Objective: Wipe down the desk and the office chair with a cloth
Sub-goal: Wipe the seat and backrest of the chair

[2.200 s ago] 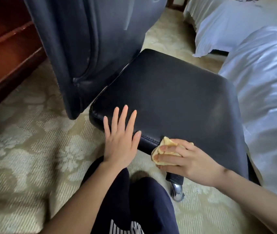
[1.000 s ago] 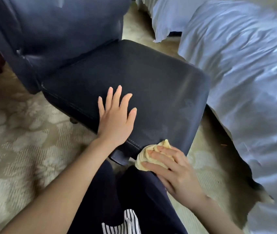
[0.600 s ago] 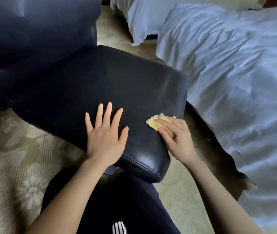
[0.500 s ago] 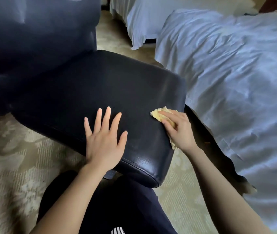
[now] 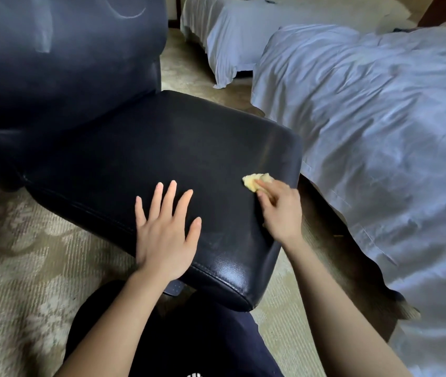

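Pinching the crumpled yellow cloth [image 5: 256,182] right of centre, the right hand [image 5: 280,210] presses it onto the seat [image 5: 162,159] near its right edge. The left hand [image 5: 166,232] lies flat with fingers spread at centre, bracing. The backrest [image 5: 67,55], upper left, looks unfinished; the desk is out of view.

Patterned beige carpet [image 5: 26,268], two beds in rumpled white bedding, near [image 5: 379,131], far [image 5: 243,31]

Dim bluish daylight, edges perhaps soft
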A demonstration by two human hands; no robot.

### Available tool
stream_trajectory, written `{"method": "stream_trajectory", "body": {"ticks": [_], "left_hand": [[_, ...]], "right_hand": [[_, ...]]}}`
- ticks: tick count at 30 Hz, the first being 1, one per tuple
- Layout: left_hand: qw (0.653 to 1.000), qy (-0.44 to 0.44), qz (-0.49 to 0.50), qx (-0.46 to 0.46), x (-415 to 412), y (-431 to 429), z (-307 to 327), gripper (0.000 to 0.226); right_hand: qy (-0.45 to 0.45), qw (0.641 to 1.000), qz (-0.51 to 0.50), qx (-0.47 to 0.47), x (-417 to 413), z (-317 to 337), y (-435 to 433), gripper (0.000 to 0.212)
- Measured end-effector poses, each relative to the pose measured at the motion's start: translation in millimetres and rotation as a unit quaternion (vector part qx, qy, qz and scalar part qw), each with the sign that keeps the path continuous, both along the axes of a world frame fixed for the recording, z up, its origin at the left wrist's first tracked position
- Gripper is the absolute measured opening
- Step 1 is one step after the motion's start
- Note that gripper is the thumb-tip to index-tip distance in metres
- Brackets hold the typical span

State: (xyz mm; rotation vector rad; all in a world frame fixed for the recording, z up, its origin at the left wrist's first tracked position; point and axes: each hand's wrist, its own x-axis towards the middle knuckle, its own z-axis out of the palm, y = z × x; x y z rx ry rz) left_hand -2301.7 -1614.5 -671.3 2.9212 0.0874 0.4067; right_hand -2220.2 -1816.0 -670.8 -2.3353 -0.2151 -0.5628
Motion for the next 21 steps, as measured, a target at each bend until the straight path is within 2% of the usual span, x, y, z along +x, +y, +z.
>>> {"method": "stream_trajectory", "body": {"ticks": [6,12,15,21], "left_hand": [[0.999,-0.012,-0.028,-0.021,-4,15,-2,0.064],[0.998,0.011,-0.068,-0.016,-4,42,-1,0.067],[0.996,0.03,-0.087,-0.012,-6,53,1,0.067],[0.991,0.057,-0.121,-0.003,-6,84,8,0.065]], "right_hand": [[-0.007,0.989,0.15,-0.018,-103,-11,28,0.029],[-0.147,0.955,0.244,-0.085,-128,-21,27,0.021],[-0.178,0.951,0.226,-0.115,-111,-24,19,0.021],[-0.134,0.973,0.131,-0.135,-40,-25,-16,0.024]]}}
